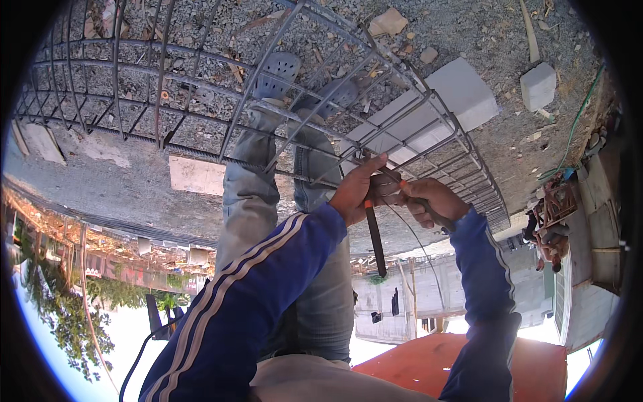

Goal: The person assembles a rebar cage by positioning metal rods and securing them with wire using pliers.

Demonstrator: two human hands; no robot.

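A pair of pincers with dark handles and orange bands has its head at a corner of the rebar cage. The handles are spread apart. My left hand is closed around the pincers close to the head, and one handle hangs free below it. The other handle runs into my closed right hand. Thin tie wire trails down from between my hands. My left fingers hide part of the pincers and the joint on the cage.
The cage stretches far to the left and also away right. White blocks lie under and beside it on gravel. My legs and grey clogs are close behind the bars. A green hose and a seated person are to the right.
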